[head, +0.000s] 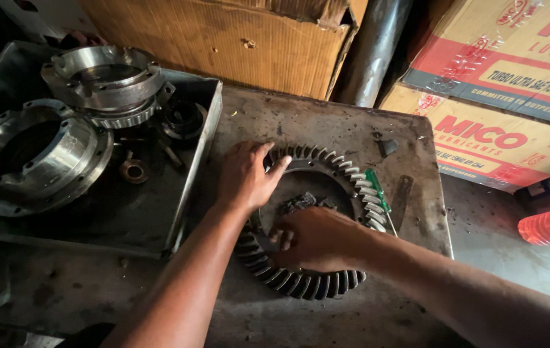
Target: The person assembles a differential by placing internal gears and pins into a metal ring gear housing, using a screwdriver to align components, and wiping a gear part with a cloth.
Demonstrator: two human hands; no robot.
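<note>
Metal tray [192, 169]: two flanged housings [33, 158], small washer [134, 171]. Ring gear [313, 219] flat on steel plate [326, 116], teeth up. Left hand [244, 175] spread on rim; right hand [317, 240] curled over inner edge.

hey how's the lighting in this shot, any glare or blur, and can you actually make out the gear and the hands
Head view: dim, warm light, brightest at the upper right on the cardboard boxes; soft glare on the metal housings in the tray; the ring gear teeth read clearly; left hand and right hand are fairly sharp, with dark shadow inside the ring; edges bend from the wide lens.
</note>
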